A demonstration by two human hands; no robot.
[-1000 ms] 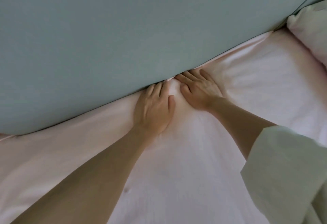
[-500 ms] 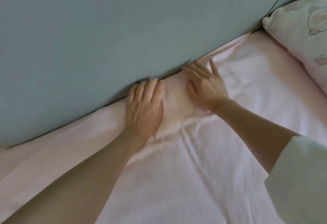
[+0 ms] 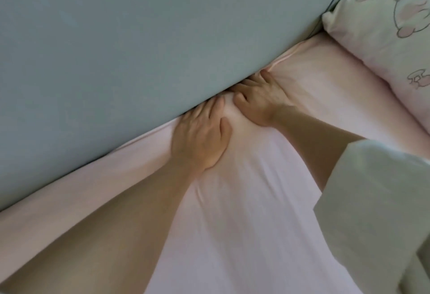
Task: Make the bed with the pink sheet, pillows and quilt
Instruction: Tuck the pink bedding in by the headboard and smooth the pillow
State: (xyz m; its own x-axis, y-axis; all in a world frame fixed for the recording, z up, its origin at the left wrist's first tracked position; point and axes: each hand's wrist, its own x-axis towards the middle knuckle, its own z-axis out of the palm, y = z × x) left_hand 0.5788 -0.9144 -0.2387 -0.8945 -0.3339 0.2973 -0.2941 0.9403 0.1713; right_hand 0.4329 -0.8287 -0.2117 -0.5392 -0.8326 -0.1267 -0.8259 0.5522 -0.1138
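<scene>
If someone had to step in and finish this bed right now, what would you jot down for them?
Left hand: flat on the pink sheet, fingertips pushed into the gap by the grey-blue panel.
Right hand: beside it, also pressing the sheet's edge down into that gap; fingertips partly hidden.
Pillow: lying on the bed at upper right, with a cartoon print.
Done: sheet spread over the mattress, though wrinkles fan out from both hands.
Left: finish tucking along the panel, smooth the creases, set the pillows, spread the quilt, which is not in view.
</scene>
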